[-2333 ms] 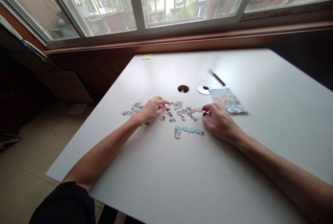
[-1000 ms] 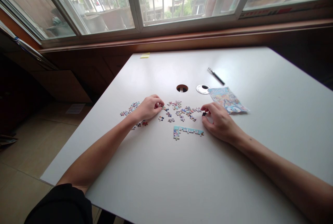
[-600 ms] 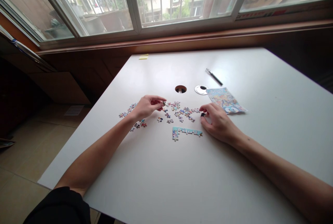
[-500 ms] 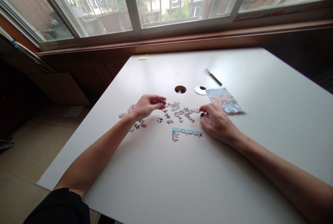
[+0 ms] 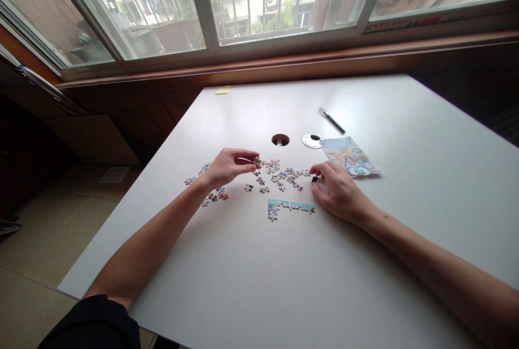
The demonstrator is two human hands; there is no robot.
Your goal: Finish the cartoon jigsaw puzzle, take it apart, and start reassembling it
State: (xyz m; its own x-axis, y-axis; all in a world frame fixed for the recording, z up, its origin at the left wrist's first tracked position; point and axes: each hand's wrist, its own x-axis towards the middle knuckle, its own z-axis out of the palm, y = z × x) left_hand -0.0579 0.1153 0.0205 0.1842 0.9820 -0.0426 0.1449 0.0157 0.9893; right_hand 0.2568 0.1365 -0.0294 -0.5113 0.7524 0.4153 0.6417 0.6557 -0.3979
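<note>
My left hand (image 5: 231,166) pinches a small jigsaw puzzle piece (image 5: 257,161) between thumb and fingertips, just above the loose pieces. Curled on the table to the right, my right hand (image 5: 334,187) has a small black puzzle piece (image 5: 314,179) at its fingers, partly hidden. Between the hands lie scattered puzzle pieces (image 5: 290,176), and more pieces (image 5: 217,195) sit under and beside my left wrist. An L-shaped joined strip of puzzle pieces (image 5: 291,206), light blue along its edge, lies nearer to me, left of my right hand.
Beyond my right hand is a colourful picture sheet (image 5: 352,155). A black pen (image 5: 332,120) lies behind it. The white table (image 5: 259,273) has a round cable hole (image 5: 280,139) with its ring cover (image 5: 312,140) beside it. A yellow sticky note (image 5: 223,90) is near the far edge.
The piece in my left fingertips has turned a little, and the fingers have parted slightly around it. My right hand has stayed in place.
</note>
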